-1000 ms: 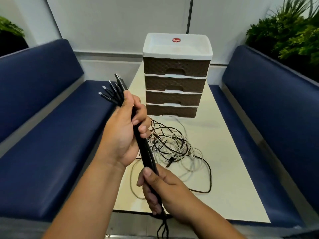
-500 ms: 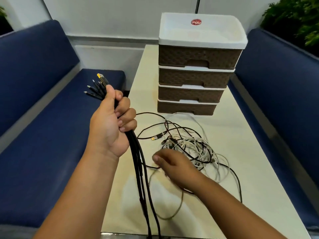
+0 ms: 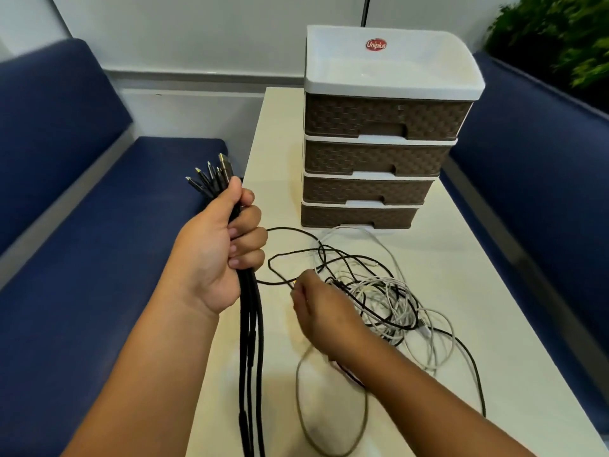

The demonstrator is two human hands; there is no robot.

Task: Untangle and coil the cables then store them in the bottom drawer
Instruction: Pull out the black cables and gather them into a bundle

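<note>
The left hand is clenched around a bundle of black braided cables; the right hand pinches a strand at the tangled black and white cable pile, just beside it on the cream table.

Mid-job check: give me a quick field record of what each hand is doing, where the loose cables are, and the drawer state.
left hand: left hand grips a bundle of black cables, plugs pointing up
right hand: right hand reaches into the tangled cables; grip hidden
tangle: black and white cables mixed, lying on the table in front of the drawer unit
bottom drawer: bottom drawer closed
</note>
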